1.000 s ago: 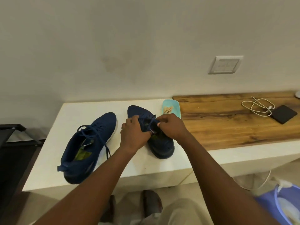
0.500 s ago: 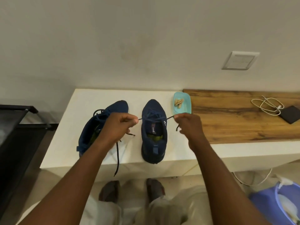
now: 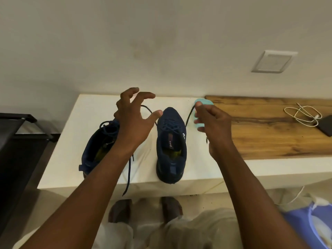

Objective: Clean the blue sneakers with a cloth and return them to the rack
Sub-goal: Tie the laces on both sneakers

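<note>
Two dark blue sneakers stand on the white table (image 3: 89,108). The left sneaker (image 3: 95,151) is partly hidden by my left forearm, and one of its laces hangs over the table's front edge. The right sneaker (image 3: 170,144) points toward the wall. My left hand (image 3: 133,121) hovers between the two shoes with its fingers spread; one lace of the right sneaker curves up to it, but I cannot tell whether they touch. My right hand (image 3: 213,123) pinches the right sneaker's other lace (image 3: 188,117) at its fingertips, pulled up and to the right. No cloth is in view.
A teal dish (image 3: 203,102) sits behind my right hand. A wooden board (image 3: 269,133) to the right carries a white cable (image 3: 301,114) and a dark device (image 3: 326,125). A black rack (image 3: 19,123) stands at the left, and a blue basin (image 3: 312,229) sits on the floor.
My left hand has opened its fingers and risen; half a second ago it pinched the left lace. My right hand has lifted its lace higher. The camera has moved closer.
</note>
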A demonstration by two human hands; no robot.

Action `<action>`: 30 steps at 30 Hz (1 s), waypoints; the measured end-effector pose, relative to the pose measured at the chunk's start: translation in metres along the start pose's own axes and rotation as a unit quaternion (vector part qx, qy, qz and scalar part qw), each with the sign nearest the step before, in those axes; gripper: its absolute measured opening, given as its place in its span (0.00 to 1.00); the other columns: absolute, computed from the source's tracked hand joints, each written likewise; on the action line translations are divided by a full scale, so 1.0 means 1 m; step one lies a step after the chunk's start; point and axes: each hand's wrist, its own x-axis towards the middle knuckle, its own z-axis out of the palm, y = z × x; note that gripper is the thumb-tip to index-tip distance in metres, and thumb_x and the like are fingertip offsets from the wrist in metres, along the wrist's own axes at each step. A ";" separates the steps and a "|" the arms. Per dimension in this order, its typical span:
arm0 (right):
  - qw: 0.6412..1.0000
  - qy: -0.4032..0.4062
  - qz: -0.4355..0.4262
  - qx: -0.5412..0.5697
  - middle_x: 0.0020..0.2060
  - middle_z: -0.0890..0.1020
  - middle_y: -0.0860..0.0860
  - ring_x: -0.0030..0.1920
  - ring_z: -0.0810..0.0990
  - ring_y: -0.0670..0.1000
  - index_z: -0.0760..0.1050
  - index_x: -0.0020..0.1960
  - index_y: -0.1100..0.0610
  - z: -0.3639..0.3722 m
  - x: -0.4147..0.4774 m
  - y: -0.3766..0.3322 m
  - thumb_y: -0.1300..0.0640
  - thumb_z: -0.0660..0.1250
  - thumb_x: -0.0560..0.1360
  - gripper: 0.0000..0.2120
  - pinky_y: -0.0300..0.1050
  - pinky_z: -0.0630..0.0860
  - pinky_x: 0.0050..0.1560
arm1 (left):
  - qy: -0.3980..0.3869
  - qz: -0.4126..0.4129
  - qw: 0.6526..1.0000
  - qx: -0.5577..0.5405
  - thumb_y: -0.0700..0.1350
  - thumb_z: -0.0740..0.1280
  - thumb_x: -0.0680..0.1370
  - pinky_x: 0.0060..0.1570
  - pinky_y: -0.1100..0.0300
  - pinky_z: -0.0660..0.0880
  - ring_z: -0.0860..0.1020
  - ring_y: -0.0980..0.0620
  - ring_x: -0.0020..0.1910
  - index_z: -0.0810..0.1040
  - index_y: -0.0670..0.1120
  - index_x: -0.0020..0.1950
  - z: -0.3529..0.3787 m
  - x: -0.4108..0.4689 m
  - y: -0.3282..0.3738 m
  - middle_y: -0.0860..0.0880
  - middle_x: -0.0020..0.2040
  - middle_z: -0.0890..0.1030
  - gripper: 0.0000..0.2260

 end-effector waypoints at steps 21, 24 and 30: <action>0.985 -0.046 0.062 -0.157 0.37 0.81 0.49 0.41 0.81 0.50 0.78 0.40 0.53 0.024 -0.004 0.042 0.48 0.70 0.76 0.10 0.48 0.82 0.46 | -0.161 -0.210 0.940 -0.216 0.51 0.69 0.81 0.48 0.61 0.80 0.85 0.57 0.46 0.84 0.47 0.49 0.030 -0.011 -0.024 0.52 0.45 0.87 0.09; 0.990 -0.025 -0.004 -0.136 0.33 0.80 0.42 0.39 0.80 0.38 0.78 0.38 0.49 0.023 -0.008 0.034 0.50 0.72 0.75 0.08 0.45 0.82 0.45 | -0.129 -0.139 0.959 -0.210 0.51 0.72 0.79 0.45 0.64 0.80 0.85 0.54 0.42 0.86 0.47 0.47 0.026 -0.008 -0.021 0.51 0.41 0.87 0.08; 0.995 -0.022 -0.053 -0.084 0.33 0.81 0.34 0.42 0.79 0.33 0.78 0.40 0.47 0.023 -0.014 0.020 0.51 0.73 0.75 0.06 0.33 0.78 0.46 | -0.130 -0.039 0.982 -0.131 0.53 0.74 0.77 0.50 0.69 0.77 0.83 0.61 0.45 0.85 0.49 0.53 0.023 -0.008 -0.016 0.55 0.43 0.85 0.10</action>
